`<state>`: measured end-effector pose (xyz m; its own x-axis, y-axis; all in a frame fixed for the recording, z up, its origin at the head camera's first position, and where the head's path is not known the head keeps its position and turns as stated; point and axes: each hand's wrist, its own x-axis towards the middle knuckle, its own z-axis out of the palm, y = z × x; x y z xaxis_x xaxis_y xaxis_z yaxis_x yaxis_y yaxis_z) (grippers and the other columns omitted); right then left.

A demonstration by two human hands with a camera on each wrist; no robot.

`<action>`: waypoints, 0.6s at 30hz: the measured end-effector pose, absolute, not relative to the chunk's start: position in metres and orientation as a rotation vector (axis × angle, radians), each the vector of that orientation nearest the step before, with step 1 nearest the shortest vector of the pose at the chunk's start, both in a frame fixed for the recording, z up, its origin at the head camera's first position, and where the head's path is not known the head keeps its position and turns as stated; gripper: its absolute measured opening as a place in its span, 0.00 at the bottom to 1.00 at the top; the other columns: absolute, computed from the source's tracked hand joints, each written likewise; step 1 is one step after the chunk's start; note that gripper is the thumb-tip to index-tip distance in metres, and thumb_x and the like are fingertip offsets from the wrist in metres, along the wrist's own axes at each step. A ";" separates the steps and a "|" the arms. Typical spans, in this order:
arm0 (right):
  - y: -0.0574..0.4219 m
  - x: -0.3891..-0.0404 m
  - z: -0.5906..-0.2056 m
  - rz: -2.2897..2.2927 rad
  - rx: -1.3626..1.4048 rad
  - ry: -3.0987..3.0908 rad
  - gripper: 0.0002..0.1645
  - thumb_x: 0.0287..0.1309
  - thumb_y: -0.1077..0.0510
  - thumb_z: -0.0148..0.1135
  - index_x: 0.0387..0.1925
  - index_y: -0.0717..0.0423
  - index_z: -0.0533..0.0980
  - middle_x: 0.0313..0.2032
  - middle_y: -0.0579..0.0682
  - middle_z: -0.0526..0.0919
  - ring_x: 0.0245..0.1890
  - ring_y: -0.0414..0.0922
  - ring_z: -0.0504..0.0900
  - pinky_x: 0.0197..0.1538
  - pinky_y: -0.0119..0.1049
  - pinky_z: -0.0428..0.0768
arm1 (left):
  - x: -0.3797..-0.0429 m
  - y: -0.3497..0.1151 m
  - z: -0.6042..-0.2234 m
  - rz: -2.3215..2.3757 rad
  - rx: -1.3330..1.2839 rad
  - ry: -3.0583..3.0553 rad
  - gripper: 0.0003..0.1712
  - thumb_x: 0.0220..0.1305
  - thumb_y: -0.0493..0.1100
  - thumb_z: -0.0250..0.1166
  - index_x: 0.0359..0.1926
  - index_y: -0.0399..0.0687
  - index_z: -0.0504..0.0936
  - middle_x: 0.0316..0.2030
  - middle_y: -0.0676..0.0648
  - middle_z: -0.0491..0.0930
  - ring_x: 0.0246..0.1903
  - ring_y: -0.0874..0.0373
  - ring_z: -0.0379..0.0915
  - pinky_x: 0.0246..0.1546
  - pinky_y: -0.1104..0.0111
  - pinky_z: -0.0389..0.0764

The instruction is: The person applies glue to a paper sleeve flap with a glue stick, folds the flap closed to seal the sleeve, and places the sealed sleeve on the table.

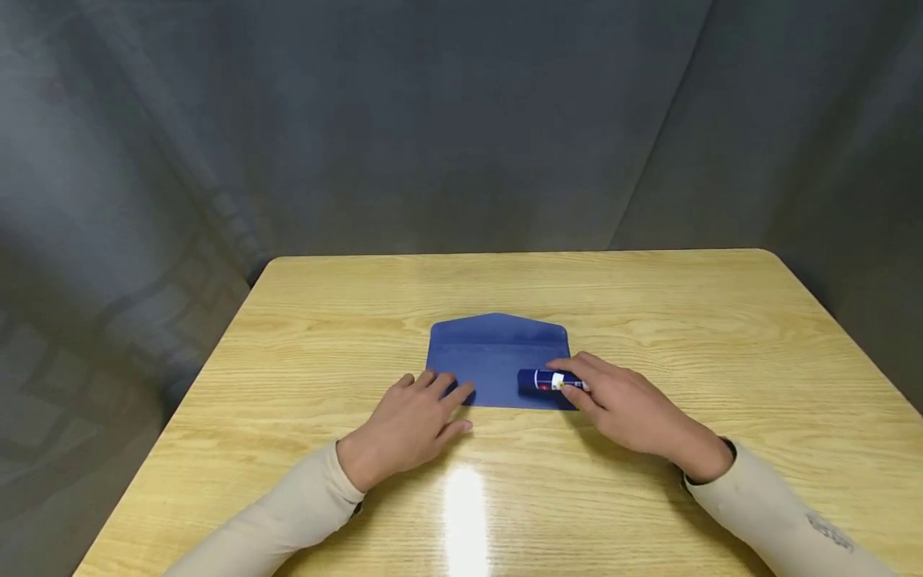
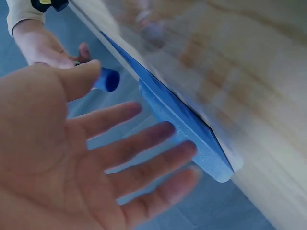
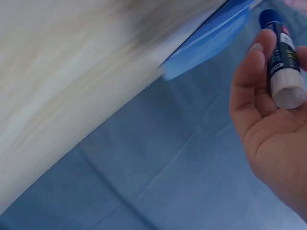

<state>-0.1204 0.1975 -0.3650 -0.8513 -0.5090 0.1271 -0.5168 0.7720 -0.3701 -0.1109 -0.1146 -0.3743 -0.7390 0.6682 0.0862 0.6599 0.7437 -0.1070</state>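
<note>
A blue envelope [image 1: 497, 361] lies on the wooden table with its pointed flap unfolded toward the far side. Above its right half, my right hand [image 1: 627, 405] pinches a glue stick [image 1: 541, 380] between thumb and fingers. The glue stick has a dark blue cap, a printed label and a white base [image 3: 288, 88], and it is held level with the cap toward the left. My left hand [image 1: 414, 421] reaches over the envelope's lower left corner, its fingers [image 2: 144, 143] spread and holding nothing.
The light wooden table [image 1: 324, 320] has rounded far corners. Behind it and along both sides hangs a dark grey curtain [image 1: 447, 128]. A bright light reflection shows on the tabletop between the forearms.
</note>
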 end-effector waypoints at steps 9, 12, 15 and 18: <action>0.171 -0.101 -0.366 0.866 1.032 -2.907 0.21 0.75 0.43 0.47 0.64 0.36 0.72 0.58 0.36 0.78 0.60 0.42 0.79 0.58 0.48 0.79 | -0.111 -0.102 -0.373 -0.100 -1.171 -2.589 0.31 0.68 0.66 0.58 0.58 0.50 0.82 0.48 0.51 0.85 0.45 0.56 0.82 0.43 0.62 0.83; 0.167 -0.098 -0.367 0.915 1.100 -2.871 0.20 0.76 0.44 0.47 0.64 0.35 0.72 0.55 0.31 0.77 0.50 0.32 0.78 0.52 0.38 0.80 | -0.110 -0.098 -0.373 -0.158 -1.230 -2.545 0.30 0.67 0.65 0.60 0.56 0.48 0.83 0.44 0.52 0.85 0.41 0.58 0.83 0.41 0.64 0.83; 0.165 -0.096 -0.368 0.922 1.155 -2.814 0.20 0.76 0.47 0.48 0.65 0.33 0.71 0.53 0.30 0.77 0.45 0.29 0.76 0.48 0.34 0.79 | -0.109 -0.094 -0.373 -0.185 -1.271 -2.497 0.27 0.67 0.63 0.61 0.53 0.48 0.84 0.41 0.53 0.86 0.37 0.60 0.83 0.38 0.66 0.83; 0.164 -0.096 -0.368 0.935 1.162 -2.787 0.21 0.75 0.49 0.49 0.66 0.31 0.69 0.52 0.30 0.77 0.43 0.29 0.76 0.46 0.33 0.79 | -0.109 -0.093 -0.373 -0.201 -1.269 -2.458 0.24 0.68 0.61 0.61 0.51 0.48 0.84 0.37 0.54 0.86 0.34 0.62 0.82 0.35 0.67 0.82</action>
<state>-0.0959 0.1645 -0.3681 -0.7295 -0.6539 0.2005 -0.6426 0.5548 -0.5285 -0.1091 -0.0927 -0.3728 -0.5284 0.7576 0.3832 0.8097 0.5854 -0.0408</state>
